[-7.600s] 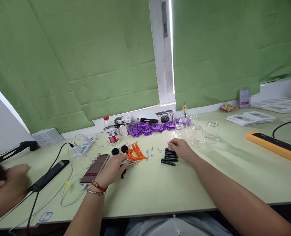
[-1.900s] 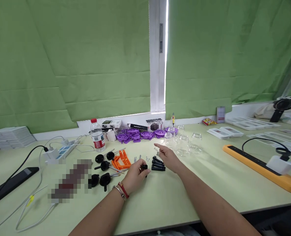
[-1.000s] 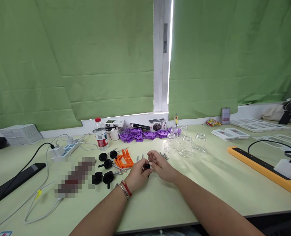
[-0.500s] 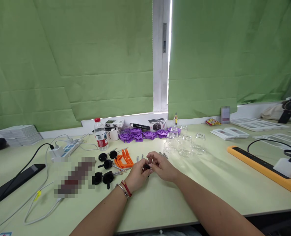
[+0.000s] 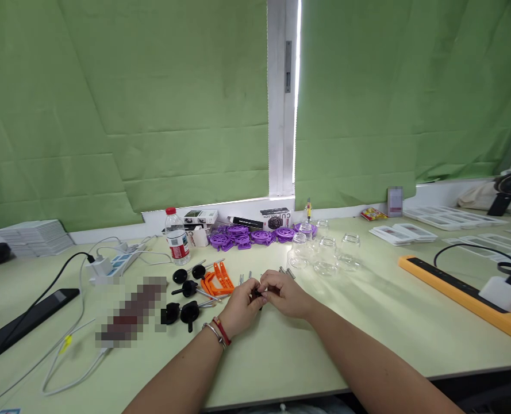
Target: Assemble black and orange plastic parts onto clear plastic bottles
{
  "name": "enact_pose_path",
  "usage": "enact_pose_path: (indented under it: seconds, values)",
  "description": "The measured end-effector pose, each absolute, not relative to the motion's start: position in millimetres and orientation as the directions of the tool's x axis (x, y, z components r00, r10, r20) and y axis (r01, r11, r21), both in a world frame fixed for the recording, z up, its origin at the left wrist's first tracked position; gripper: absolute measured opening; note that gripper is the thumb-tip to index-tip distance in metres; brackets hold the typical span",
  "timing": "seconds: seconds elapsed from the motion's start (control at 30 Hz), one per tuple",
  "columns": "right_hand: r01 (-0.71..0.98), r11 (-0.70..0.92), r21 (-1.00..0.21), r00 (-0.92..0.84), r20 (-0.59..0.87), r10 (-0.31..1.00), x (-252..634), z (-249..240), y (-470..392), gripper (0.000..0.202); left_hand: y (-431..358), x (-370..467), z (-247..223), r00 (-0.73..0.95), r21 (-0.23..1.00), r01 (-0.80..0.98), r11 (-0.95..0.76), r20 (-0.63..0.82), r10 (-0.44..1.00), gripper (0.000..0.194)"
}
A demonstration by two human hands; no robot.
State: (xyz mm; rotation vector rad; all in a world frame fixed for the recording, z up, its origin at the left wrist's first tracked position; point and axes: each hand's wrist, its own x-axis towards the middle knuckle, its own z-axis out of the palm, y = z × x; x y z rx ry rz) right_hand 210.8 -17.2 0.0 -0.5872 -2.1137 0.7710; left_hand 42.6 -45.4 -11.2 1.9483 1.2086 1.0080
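My left hand [image 5: 242,306] and my right hand [image 5: 284,294] meet above the table, fingers closed round a small black part [image 5: 256,294]. Most of that part is hidden by the fingers, so its kind does not show. Just beyond the hands lie small metal springs [image 5: 288,272] and thin metal pins [image 5: 245,278]. Left of the left hand are orange plastic handles [image 5: 223,280] and several black round pieces [image 5: 189,311], some with metal rods [image 5: 208,294].
Purple plastic parts [image 5: 261,237] line the back near boxes [image 5: 276,218]. Clear glass jars [image 5: 325,257] stand right of them, a red-capped bottle [image 5: 178,238] left. An orange-yellow power strip [image 5: 462,302] lies right; cables and a white power strip [image 5: 123,261] lie left.
My right hand's fingers have lowered slightly and closed further over the black part. The left hand stays nearly in place.
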Motion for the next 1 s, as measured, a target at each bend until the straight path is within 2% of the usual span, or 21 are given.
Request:
enact_pose_path:
  seconds: [0.33, 0.4, 0.5, 0.57, 0.63, 0.73, 0.83, 1.0]
  values:
    - [0.149, 0.672, -0.725, -0.55, 0.504, 0.666, 213.0, -2.1, -12.7, 0.015, -45.4, 42.5, -10.8, 0.268, 0.838, 0.378, -0.394, 0.308, 0.913, 0.016]
    - [0.201, 0.616, -0.762, -0.479, 0.472, 0.74, 217.7, -3.2, -6.4, 0.013, -44.9, 39.3, -11.1, 0.278, 0.827, 0.425, -0.367, 0.267, 0.923, 0.014]
    - [0.305, 0.451, -0.839, -0.259, 0.382, 0.887, 229.6, -5.7, 8.9, 0.016, -44.3, 31.9, -11.3, 0.306, 0.804, 0.525, -0.279, 0.127, 0.943, 0.017]
    - [0.358, 0.356, -0.863, -0.119, 0.336, 0.934, 239.1, -6.8, 18.9, 0.019, -44.1, 26.6, -10.6, 0.301, 0.753, 0.614, -0.239, 0.056, 0.952, 0.02]
    - [0.407, 0.297, -0.864, -0.065, 0.297, 0.953, 247.2, -6.2, 24.7, 0.018, -44.2, 22.2, -9.2, 0.273, 0.691, 0.693, -0.207, 0.014, 0.962, 0.021]
    - [0.515, 0.298, -0.804, -0.206, 0.221, 0.953, 252.4, -2.0, 22.7, 0.017, -45.0, 18.0, -7.3, 0.249, 0.617, 0.764, -0.19, -0.01, 0.968, 0.02]
    - [0.646, 0.36, -0.673, -0.382, 0.124, 0.916, 249.0, 3.1, 13.4, 0.016, -45.4, 15.6, -7.1, 0.28, 0.529, 0.809, -0.255, 0.035, 0.959, 0.021]
    - [0.782, 0.393, -0.484, -0.439, 0.021, 0.898, 241.0, 7.7, 3.6, 0.014, -45.8, 14.0, -5.4, 0.266, 0.401, 0.88, -0.256, 0.032, 0.964, 0.021]
